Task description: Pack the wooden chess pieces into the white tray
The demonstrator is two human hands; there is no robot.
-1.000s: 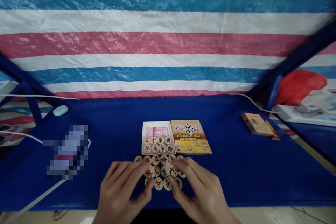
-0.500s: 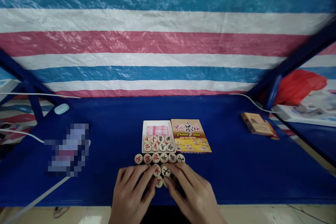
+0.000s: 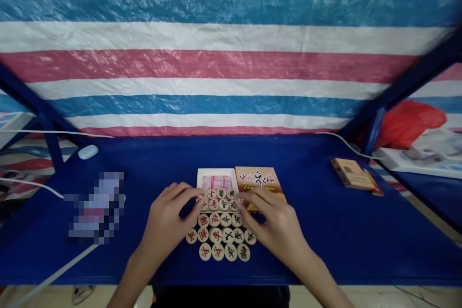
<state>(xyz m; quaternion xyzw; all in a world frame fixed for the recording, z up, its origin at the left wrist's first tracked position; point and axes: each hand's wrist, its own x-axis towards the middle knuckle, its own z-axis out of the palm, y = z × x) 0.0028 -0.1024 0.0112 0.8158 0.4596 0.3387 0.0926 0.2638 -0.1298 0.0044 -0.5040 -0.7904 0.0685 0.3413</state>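
left hand and right hand curl beside discs in the tray; gripping, i can't tell; even rim pinches suit.

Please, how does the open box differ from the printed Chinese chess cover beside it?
The box is white, while the cover is brown and yellow with printed lettering. The box lies on the left, the cover on the right. The box holds round chess pieces; the cover shows its printed face upward. Both lie on the blue table.
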